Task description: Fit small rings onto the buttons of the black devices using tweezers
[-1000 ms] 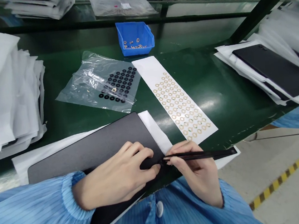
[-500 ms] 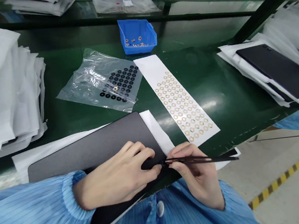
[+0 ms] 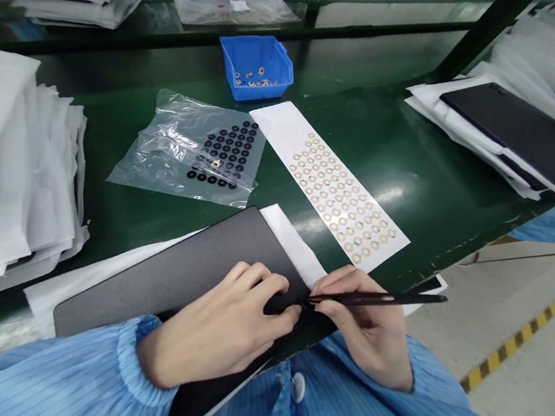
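Note:
A dark grey flat panel (image 3: pixel 178 266), like a tablet's back cover, lies on white wrapping near the bench's front edge. My left hand (image 3: pixel 225 324) rests over it with bent fingers, pressing and steadying it close to its right corner. Black tweezers (image 3: pixel 382 297) are pinched between the thumb and fingers of my right hand (image 3: pixel 366 325). Their tips point left and meet the panel's corner beside my left thumb. What lies right at the tips is too small and dark to make out.
Beyond the panel are a clear bag (image 3: pixel 151 155) with black rings and a white sheet (image 3: pixel 278 124) of pale ring stickers. A blue bin (image 3: pixel 261 91) holds small rings. Wrapped stacks (image 3: pixel 17 171) stand left; another dark panel (image 3: pixel 523 126) lies on wrapping at right.
The tweezers' arms look slightly closer together and have turned a little in my right hand. My left hand stays in place on the panel.

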`<state>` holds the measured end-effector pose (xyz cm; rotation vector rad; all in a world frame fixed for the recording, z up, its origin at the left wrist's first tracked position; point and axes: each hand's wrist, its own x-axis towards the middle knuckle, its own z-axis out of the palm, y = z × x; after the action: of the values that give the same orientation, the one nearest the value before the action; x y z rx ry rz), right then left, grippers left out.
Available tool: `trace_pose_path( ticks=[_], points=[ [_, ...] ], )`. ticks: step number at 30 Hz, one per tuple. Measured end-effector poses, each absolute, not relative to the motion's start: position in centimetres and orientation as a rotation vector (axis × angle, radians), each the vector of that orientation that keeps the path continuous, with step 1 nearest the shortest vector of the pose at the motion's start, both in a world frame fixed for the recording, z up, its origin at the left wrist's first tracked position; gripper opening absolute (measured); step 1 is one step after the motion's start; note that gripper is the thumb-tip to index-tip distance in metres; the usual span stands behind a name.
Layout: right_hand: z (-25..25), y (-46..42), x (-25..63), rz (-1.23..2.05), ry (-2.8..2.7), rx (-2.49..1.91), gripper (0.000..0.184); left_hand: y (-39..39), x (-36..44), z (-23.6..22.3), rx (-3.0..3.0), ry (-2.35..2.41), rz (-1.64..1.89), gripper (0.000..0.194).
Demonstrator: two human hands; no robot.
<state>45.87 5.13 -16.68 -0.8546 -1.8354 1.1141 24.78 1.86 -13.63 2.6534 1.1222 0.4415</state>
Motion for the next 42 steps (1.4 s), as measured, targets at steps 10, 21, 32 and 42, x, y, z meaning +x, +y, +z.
trace_pose_path(
  ticks=[10, 21, 32, 42],
  points=[
    [-15.6, 5.9, 45.5, 1.274, -1.759, -0.825, 0.010, 1.9, 24.8, -13.6, 2.642, 1.120, 0.449, 0.019],
    [-15.0, 6.0, 45.1, 1.169, -1.905, -0.894, 0.014, 1.9, 24.8, -13.7, 2.650, 1.114, 0.454, 0.021],
    [-15.0, 6.2, 44.8, 1.071, -1.994, -0.942, 0.013, 1.8, 24.9, -13.5, 2.666, 1.125, 0.436, 0.019],
    [-15.2, 6.6, 44.8, 1.140, -1.953, -0.875, 0.016, 1.9, 24.9, -13.5, 2.669, 1.118, 0.435, 0.022]
  ],
)
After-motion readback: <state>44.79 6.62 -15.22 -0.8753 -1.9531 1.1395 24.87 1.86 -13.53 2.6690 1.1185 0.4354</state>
